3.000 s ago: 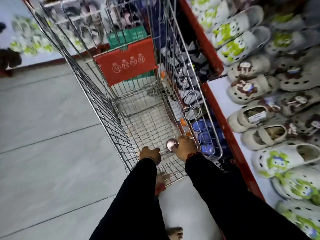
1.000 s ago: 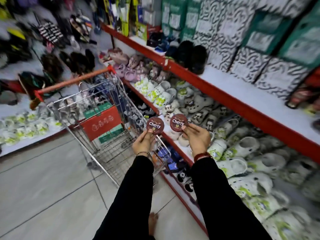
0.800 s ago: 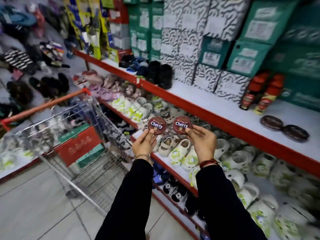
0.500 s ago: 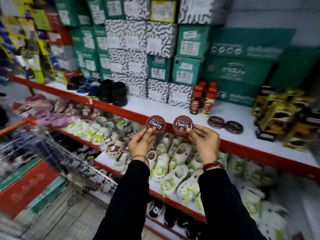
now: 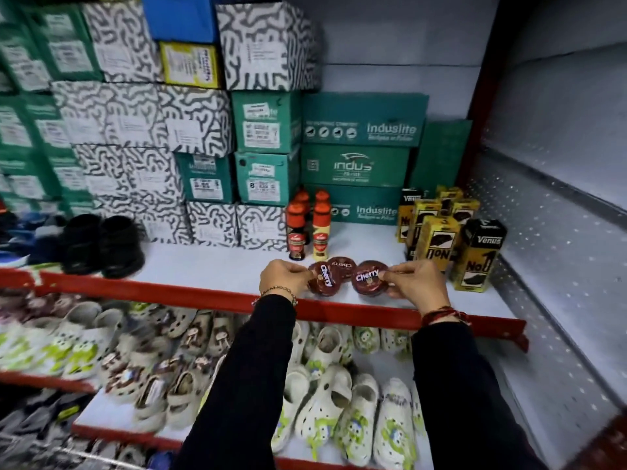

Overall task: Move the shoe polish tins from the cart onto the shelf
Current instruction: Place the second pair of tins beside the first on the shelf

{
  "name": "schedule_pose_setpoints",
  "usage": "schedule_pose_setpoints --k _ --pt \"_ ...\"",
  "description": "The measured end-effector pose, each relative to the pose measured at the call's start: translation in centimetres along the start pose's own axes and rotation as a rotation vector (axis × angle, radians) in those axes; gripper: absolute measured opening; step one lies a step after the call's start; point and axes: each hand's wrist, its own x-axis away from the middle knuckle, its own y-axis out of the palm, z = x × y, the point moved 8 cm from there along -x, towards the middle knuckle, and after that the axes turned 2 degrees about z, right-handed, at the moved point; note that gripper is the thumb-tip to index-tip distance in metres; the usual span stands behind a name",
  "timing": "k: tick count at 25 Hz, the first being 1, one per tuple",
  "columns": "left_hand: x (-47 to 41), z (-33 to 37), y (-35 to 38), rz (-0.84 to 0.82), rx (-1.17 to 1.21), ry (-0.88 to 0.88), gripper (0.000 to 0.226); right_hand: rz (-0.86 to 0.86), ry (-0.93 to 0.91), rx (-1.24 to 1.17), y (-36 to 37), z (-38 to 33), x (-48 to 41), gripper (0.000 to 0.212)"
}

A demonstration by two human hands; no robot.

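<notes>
My left hand [image 5: 284,277] grips a round dark-red "Cherry" shoe polish tin [image 5: 323,283], lid up, low over the white shelf [image 5: 210,266] near its red front edge. My right hand [image 5: 416,283] grips a second Cherry tin [image 5: 369,279] just to the right. Right behind these two, a third Cherry tin [image 5: 342,266] lies on the shelf. I cannot tell whether the held tins touch the shelf or other tins under them. The cart is out of view.
Two red-capped polish bottles [image 5: 307,228] stand just behind the tins. Yellow and black boxes [image 5: 441,232] stand at the right. Stacked shoe boxes [image 5: 203,147] fill the back, black shoes [image 5: 101,245] sit at the left. Clogs [image 5: 325,401] fill the lower shelves.
The tins went from the cart up to the shelf. Over the last second my view swung right and both hands lowered the tins from chest height onto the shelf front.
</notes>
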Motion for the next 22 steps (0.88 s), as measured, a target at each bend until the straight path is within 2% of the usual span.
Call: schedule_pose_setpoints --k 5,8,11,14,18,20,22 --pt "-1.6 -0.2 2.3 -0.166 -0.158 -0.127 0.04 0.011 0.032 0.285 -0.1 0.7 -1.5 0.015" --pt "-1.6 0.3 2.9 -0.178 -0.246 -0.102 0.047 0.055 0.034 0.316 0.3 0.6 -1.8 0.015" --pt "-1.7 0.6 3.6 -0.187 -0.231 -0.086 0.046 0.11 -0.002 0.355 0.5 0.4 -1.9 0.016" --pt "-1.7 1.2 3.9 -0.172 -0.285 -0.024 0.044 0.139 -0.077 0.382 0.5 -0.3 -1.6 0.012" --pt "-1.5 1.7 3.9 -0.144 -0.39 0.036 0.041 0.165 -0.092 0.458 0.3 -0.3 -1.6 0.018" --pt "-1.4 2.4 3.8 -0.127 -0.426 0.105 0.036 0.171 -0.092 0.49 0.2 -0.2 -1.7 0.02" --pt "-1.5 3.3 4.6 -0.197 -0.433 0.231 0.036 0.144 -0.151 0.486 0.3 -0.9 -1.3 0.023"
